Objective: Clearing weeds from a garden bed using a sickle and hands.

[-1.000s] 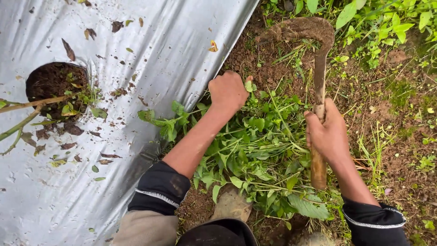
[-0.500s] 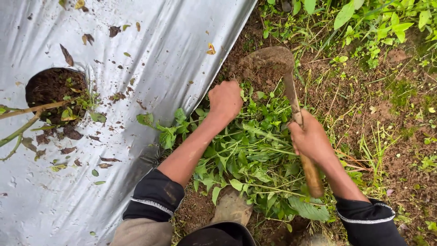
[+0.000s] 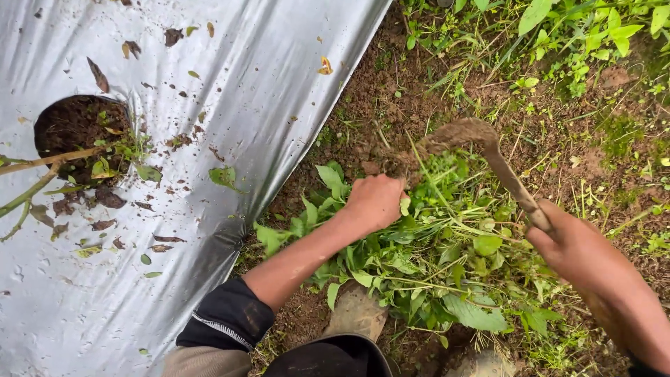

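Note:
My left hand (image 3: 375,201) is closed around a bunch of green weeds (image 3: 447,265) growing in the soil beside the plastic sheet. My right hand (image 3: 569,244) grips the wooden handle of a small hoe (image 3: 481,150). Its soil-caked blade rests on the ground just beyond my left hand, at the base of the weeds. Both forearms are bare, with dark sleeves pushed up to the elbows.
A silver plastic mulch sheet (image 3: 209,112) covers the left half. A round planting hole (image 3: 77,129) in it holds soil and a thin stem. Bare brown soil (image 3: 377,105) and more weeds (image 3: 579,42) lie to the upper right. My boot tip (image 3: 356,314) shows below.
The hoe has swung down and towards me, its blade dropping from the far soil to the weed base. My right hand moved right and lower. My left hand kept its hold on the weeds.

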